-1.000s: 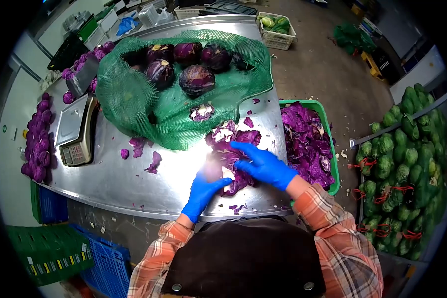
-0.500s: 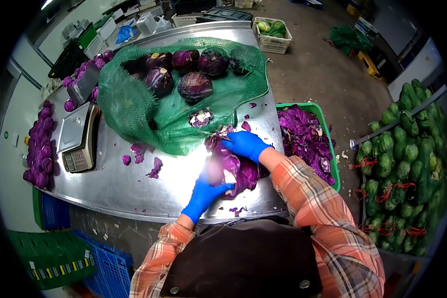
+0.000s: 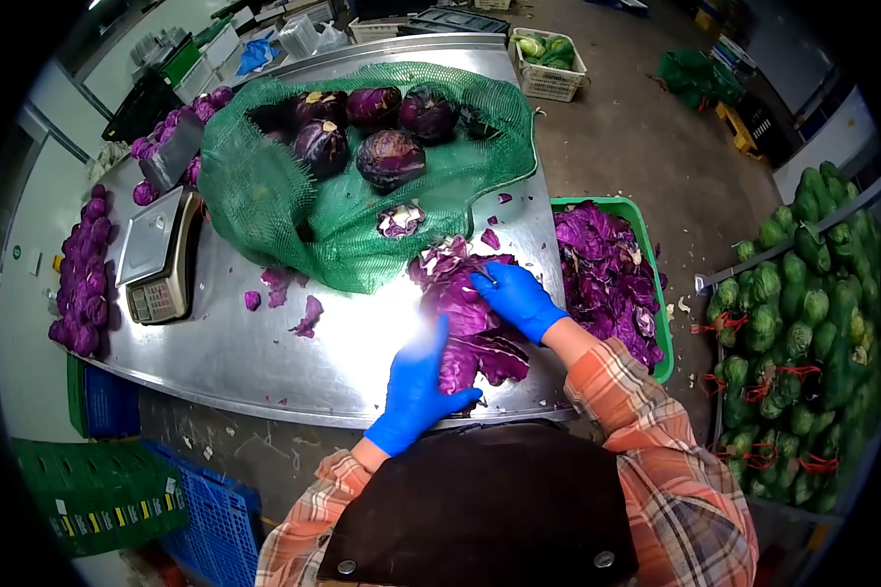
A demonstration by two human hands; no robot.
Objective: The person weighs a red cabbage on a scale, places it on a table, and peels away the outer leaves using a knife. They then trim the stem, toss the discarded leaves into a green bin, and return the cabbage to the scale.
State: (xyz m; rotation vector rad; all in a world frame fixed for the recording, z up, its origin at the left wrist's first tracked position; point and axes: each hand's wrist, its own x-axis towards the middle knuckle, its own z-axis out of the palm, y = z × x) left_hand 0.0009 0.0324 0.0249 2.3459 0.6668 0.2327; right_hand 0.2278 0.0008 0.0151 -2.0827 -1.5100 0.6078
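Observation:
My left hand [image 3: 413, 391], in a blue glove, has its thumb and fingers spread apart beside loose red cabbage leaves [image 3: 468, 315] at the table's near edge. Across the same leaves, my right hand [image 3: 521, 301], also gloved in blue, is closed with its fingers curled. It grips a small knife, whose thin blade shows only in the earlier view and is now mostly lost among the leaves. Just beyond lies a cut piece of red cabbage with a pale core [image 3: 399, 221], on a green mesh bag [image 3: 338, 256]. Several whole red cabbages [image 3: 391, 159] rest on the mesh.
A digital scale [image 3: 157, 259] stands left on the metal table [image 3: 225, 362], near stacked trimmed cabbages [image 3: 83, 274]. A green crate [image 3: 668, 357] of discarded leaves adjoins the table's right edge. Bagged green vegetables [image 3: 803, 333] stand far right. Blue crates [image 3: 210, 523] sit low left.
My left hand has opened, and the cabbage it held is no longer distinct. The right hand has shifted slightly right and nearer. More loose leaves now lie spread between the hands.

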